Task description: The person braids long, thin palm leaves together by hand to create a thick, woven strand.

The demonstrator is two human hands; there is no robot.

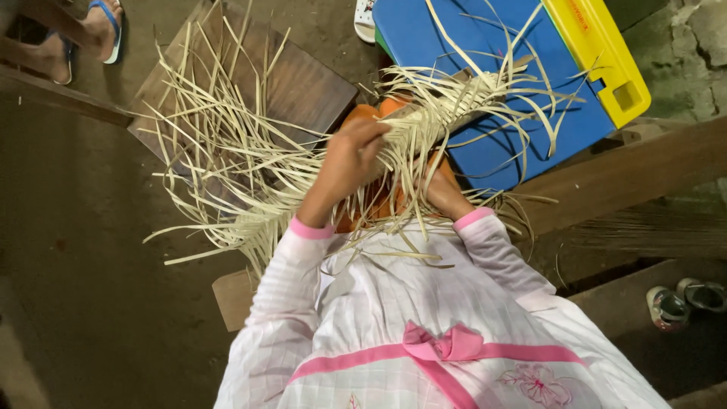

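Two hands working pale, flat straw-coloured weaving strips (pixel 424 121) over the lap

The left hand (pixel 350 160) is curled, its fingers pinched narrowly on the strips where the loose ends meet the woven band, which runs up and to the right over a blue plastic board with a yellow edge (pixel 522 144). The right hand (pixel 443 193) lies lower, mostly hidden under the hanging strips, so I cannot tell whether it grips them. An orange object (pixel 363 115) shows just behind the left hand. Loose strips fan out to the left across a dark brown wooden board (pixel 303 83) on the dirt floor (pixel 76 227). Both wrists wear pink-cuffed, pale checked sleeves (pixel 288 288). Another person's foot in a blue sandal (pixel 102 26) sits at top left, small shoes (pixel 681 301) at lower right
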